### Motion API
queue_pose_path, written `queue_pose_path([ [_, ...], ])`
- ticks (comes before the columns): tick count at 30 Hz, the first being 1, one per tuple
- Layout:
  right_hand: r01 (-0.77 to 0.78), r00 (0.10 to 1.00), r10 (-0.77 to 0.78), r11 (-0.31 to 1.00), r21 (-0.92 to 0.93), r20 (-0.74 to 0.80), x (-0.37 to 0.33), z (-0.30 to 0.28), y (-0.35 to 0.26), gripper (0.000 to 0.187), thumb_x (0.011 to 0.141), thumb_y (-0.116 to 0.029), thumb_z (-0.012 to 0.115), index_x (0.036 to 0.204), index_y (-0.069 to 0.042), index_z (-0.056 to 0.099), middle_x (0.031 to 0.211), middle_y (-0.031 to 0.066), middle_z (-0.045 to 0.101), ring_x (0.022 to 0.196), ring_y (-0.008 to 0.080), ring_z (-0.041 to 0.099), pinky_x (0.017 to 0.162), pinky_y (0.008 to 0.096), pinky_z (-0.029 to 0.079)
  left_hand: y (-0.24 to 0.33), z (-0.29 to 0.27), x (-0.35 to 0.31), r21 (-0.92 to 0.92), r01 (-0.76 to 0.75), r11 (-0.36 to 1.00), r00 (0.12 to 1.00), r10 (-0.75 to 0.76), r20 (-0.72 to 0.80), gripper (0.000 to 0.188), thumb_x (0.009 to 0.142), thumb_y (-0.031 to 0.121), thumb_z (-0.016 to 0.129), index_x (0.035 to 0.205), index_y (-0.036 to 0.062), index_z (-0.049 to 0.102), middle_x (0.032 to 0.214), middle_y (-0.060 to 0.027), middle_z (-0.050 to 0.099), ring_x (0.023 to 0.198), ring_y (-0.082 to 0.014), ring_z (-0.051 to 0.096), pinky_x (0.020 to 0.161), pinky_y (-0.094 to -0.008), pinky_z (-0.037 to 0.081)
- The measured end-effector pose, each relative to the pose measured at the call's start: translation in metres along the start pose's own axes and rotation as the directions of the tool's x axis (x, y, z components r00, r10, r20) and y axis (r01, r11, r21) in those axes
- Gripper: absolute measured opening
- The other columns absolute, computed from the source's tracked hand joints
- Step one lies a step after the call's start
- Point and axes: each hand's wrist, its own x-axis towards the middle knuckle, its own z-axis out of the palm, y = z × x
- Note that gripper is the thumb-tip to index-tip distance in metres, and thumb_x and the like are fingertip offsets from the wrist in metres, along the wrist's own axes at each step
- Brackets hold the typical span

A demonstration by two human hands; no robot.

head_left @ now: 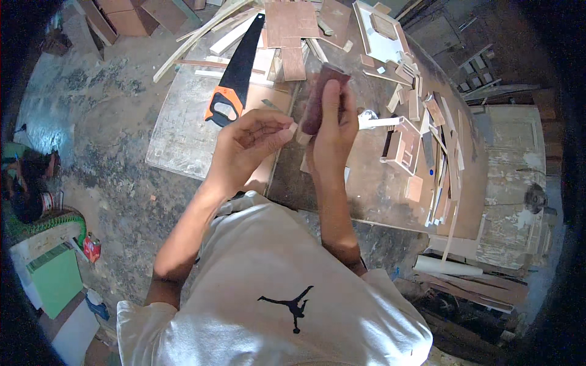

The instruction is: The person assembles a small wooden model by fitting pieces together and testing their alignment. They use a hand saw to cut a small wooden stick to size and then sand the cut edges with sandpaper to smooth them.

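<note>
My right hand grips a sanding block, a wooden block wrapped in dark red sandpaper, with the thumb along its face. Beside its lower end, my left hand is closed in a pinch on a small pale piece of wood. That piece is mostly covered by the fingertips, and I cannot tell whether it touches the block. Beyond the left hand lies a handsaw with a black blade and an orange and black handle.
Both hands are above a worktable. Thin brown boards and wood strips lie at its far side. To the right are a small wooden box-like model, several offcuts and a white-faced framed panel. A green panel stands at lower left.
</note>
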Motion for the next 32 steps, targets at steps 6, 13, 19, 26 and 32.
queue_pose_path([
  [6,-0.09,0.994,0.088,0.995,0.031,0.069,-0.011,-0.006,0.002,0.044,0.098,-0.028,0.062,0.128,0.002,0.053,0.114,0.0091,0.062,0.098,0.0125,0.058,0.085,0.0267,0.047,-0.012,-0.008,0.002,-0.084,0.008,0.996,1.0,-0.01,-0.017,0.029,0.091,0.001,0.066,0.119,-0.004,0.06,0.108,-0.0092,0.067,0.101,-0.0181,0.066,0.09,-0.0295,0.054],
  [13,-0.092,0.993,0.095,0.995,-0.035,0.077,-0.031,0.003,0.002,0.054,0.095,-0.023,0.067,0.136,0.004,0.046,0.12,0.0124,0.06,0.107,0.0166,0.058,0.093,0.0308,0.046,0.001,0.003,-0.003,0.213,-0.111,0.971,0.987,0.132,-0.088,0.024,0.091,-0.002,0.065,0.114,-0.0035,0.065,0.108,-0.0118,0.07,0.1,-0.0146,0.067,0.089,-0.0264,0.054],
  [19,0.027,0.998,-0.024,0.999,-0.042,0.064,-0.028,0.003,-0.003,0.053,0.095,-0.021,0.066,0.136,0.004,0.044,0.118,0.0118,0.061,0.108,0.0171,0.058,0.093,0.0311,0.047,-0.001,0.005,-0.003,0.268,-0.067,0.961,0.989,0.1,-0.112,0.02,0.089,-0.002,0.067,0.109,-0.0029,0.069,0.105,-0.0096,0.071,0.096,-0.0148,0.068,0.086,-0.0256,0.054],
  [26,0.069,0.997,-0.067,0.995,-0.077,0.04,-0.034,-0.016,0.03,0.053,0.093,-0.022,0.067,0.134,0.005,0.045,0.117,0.0166,0.062,0.105,0.0208,0.061,0.093,0.0346,0.048,-0.027,0.006,0.004,0.117,0.009,0.993,0.997,0.0,-0.075,0.019,0.088,-0.004,0.068,0.107,-0.004,0.066,0.109,-0.0121,0.069,0.101,-0.0157,0.066,0.091,-0.0276,0.052],
  [32,-0.306,0.952,0.3,0.943,-0.13,-0.061,-0.031,-0.125,0.109,0.063,0.093,-0.022,0.068,0.144,-0.001,0.037,0.128,0.0159,0.06,0.116,0.0184,0.058,0.1,0.0304,0.045,-0.064,0.026,0.019,0.162,0.185,0.969,0.98,-0.195,0.047,0.027,0.094,0.0,0.061,0.121,-0.002,0.059,0.112,-0.0115,0.066,0.106,-0.0188,0.063,0.096,-0.0292,0.05],
])
